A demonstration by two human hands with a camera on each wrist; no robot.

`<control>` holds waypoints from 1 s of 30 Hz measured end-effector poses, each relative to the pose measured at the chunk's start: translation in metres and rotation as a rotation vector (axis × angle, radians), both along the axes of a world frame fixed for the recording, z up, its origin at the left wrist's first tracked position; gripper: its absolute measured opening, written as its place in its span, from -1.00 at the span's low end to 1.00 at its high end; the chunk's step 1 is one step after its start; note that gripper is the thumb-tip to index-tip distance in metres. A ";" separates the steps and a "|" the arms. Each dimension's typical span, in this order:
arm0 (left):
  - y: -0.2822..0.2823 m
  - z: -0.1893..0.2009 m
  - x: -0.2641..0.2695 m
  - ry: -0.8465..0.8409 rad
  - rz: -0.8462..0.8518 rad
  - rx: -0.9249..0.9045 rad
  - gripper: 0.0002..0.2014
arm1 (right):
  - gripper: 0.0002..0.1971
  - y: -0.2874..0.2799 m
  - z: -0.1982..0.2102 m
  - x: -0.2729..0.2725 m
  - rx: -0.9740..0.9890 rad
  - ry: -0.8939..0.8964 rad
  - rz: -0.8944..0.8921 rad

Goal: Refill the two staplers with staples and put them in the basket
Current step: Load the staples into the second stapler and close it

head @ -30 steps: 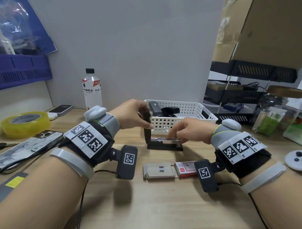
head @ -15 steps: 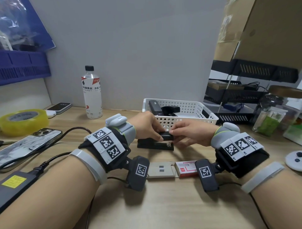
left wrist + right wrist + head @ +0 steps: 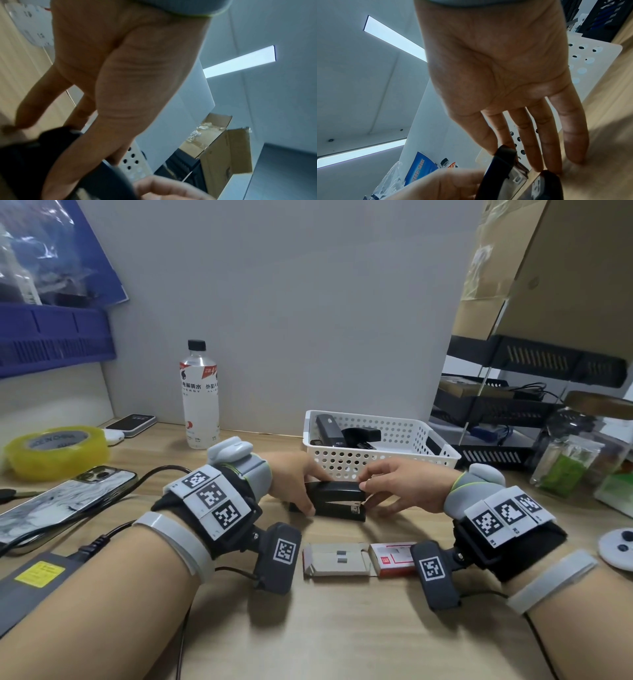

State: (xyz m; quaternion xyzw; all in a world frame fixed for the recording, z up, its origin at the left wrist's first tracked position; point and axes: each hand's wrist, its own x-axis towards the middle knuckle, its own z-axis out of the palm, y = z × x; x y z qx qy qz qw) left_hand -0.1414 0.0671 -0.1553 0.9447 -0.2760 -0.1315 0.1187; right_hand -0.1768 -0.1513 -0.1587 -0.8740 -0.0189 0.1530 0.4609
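A closed black stapler (image 3: 337,498) lies flat on the wooden desk just in front of the white perforated basket (image 3: 394,463). My left hand (image 3: 310,494) grips its rear end, thumb on the near side. My right hand (image 3: 366,491) pinches its front end between index and thumb; the right wrist view shows the stapler (image 3: 498,169) and the other fingers straight, tips on the desk. A second black stapler (image 3: 329,429) lies in the basket beside another black item (image 3: 361,436). An open cardboard staple tray (image 3: 334,559) and a red staple box (image 3: 394,554) sit near me.
A water bottle (image 3: 198,398) stands at the back wall. Yellow tape (image 3: 56,450), a phone (image 3: 61,505) and a power adapter (image 3: 30,577) with its cable crowd the left. A jar (image 3: 579,440), black shelves and a white round device (image 3: 616,542) stand at the right.
One second ago the stapler stood open, my left hand holding its top up and my right hand at the magazine. The top has come down and the stapler is closed under both hands.
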 end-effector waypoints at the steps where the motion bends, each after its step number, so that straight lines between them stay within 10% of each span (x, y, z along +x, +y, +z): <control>1: 0.001 -0.002 -0.001 -0.015 0.012 0.023 -0.46 | -0.91 0.002 0.001 0.000 -0.010 -0.002 0.001; 11: 0.026 0.015 0.000 0.147 0.081 -0.467 -0.67 | -0.69 0.028 0.032 -0.008 -0.542 -0.148 0.284; 17: 0.025 0.026 0.008 0.497 0.025 -1.215 -0.60 | -0.56 0.032 0.057 -0.008 -0.030 -0.088 0.241; 20: 0.017 0.025 0.020 0.477 0.095 -1.451 -0.55 | -0.62 0.024 0.081 0.004 -0.085 -0.170 0.125; 26: 0.012 0.011 0.051 0.292 0.490 -1.299 -0.87 | -0.66 -0.008 0.124 0.060 -0.309 -0.109 -0.322; 30: 0.007 -0.005 0.058 0.497 0.525 -1.135 -0.72 | -0.86 -0.031 0.104 0.106 -0.375 0.115 -0.422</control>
